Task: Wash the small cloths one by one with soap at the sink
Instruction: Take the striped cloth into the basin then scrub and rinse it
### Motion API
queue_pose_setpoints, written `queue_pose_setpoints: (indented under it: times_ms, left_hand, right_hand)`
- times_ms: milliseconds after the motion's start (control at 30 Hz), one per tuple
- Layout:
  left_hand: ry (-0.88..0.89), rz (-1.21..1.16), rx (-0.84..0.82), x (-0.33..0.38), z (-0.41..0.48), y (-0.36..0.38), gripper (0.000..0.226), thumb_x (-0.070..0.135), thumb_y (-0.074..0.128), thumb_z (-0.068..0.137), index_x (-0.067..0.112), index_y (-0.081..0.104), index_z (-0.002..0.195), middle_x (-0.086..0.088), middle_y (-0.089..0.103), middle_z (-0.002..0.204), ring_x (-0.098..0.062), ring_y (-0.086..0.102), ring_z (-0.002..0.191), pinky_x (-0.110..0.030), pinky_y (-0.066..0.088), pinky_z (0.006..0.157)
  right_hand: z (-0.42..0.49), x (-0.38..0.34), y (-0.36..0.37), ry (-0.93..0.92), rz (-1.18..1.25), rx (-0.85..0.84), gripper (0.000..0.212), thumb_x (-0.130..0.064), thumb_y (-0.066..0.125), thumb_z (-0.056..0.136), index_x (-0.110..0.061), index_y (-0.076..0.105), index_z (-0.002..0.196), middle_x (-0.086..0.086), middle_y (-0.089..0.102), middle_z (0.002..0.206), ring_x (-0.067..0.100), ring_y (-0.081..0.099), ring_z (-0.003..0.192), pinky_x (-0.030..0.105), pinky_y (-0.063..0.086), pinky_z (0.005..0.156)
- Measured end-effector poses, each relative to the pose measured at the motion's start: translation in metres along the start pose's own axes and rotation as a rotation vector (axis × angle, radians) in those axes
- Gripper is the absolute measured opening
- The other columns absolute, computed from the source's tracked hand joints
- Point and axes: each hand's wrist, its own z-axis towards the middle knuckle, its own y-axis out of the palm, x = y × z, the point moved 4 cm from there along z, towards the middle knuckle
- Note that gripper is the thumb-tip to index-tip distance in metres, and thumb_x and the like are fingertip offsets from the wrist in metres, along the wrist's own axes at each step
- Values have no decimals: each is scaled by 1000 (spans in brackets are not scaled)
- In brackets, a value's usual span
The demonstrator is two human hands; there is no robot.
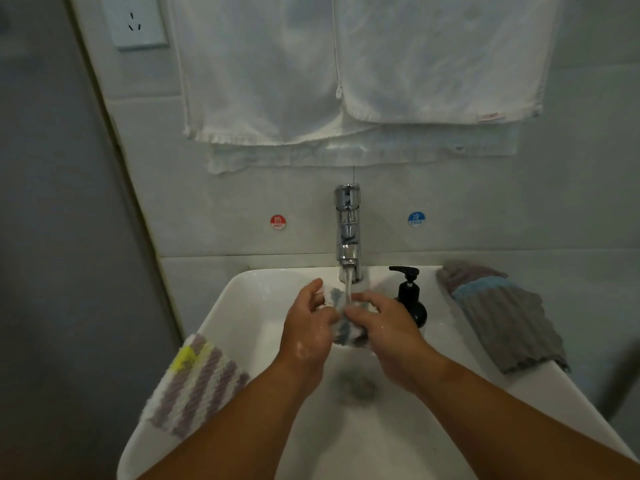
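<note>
A small striped cloth [341, 320], white with grey-blue bands, is bunched between both hands under running water from the chrome tap [348, 230]. My left hand [308, 327] grips its left side, with suds on the back of the hand. My right hand [384, 330] grips its right side. Both hands hover over the white sink [242, 306]. A black soap pump bottle [412, 299] stands on the rim just right of the tap. A purple-and-white striped cloth [197, 379] lies on the sink's left rim. A grey cloth with a blue band [502, 313] lies on the right rim.
White towels [346, 71] hang on the wall above the tap. A socket [136, 20] sits at upper left. Red hot [278, 221] and blue cold [416, 218] stickers flank the tap. The drain [358, 384] lies below my hands. A grey wall edge runs along the left.
</note>
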Motion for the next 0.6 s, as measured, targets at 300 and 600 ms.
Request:
queue_pose_setpoints:
  times_ms: [300, 600]
  left_hand:
    - [63, 204, -88, -8, -3, 8, 23, 38, 49, 105, 24, 58, 120, -6, 68, 113, -21, 70, 96, -30, 63, 70]
    - [207, 483, 125, 2, 1, -1, 36, 44, 33, 108, 19, 57, 117, 0, 64, 106, -11, 62, 91, -17, 49, 67]
  right_hand:
    - [-11, -17, -5, -162, -220, 97, 15, -35, 54, 103, -25, 65, 106, 1, 69, 103, 17, 67, 97, 28, 59, 77]
    - [-16, -7, 12, -212, -294, -36, 15, -37, 49, 105, -35, 56, 118, -2, 64, 115, 17, 67, 101, 28, 60, 71]
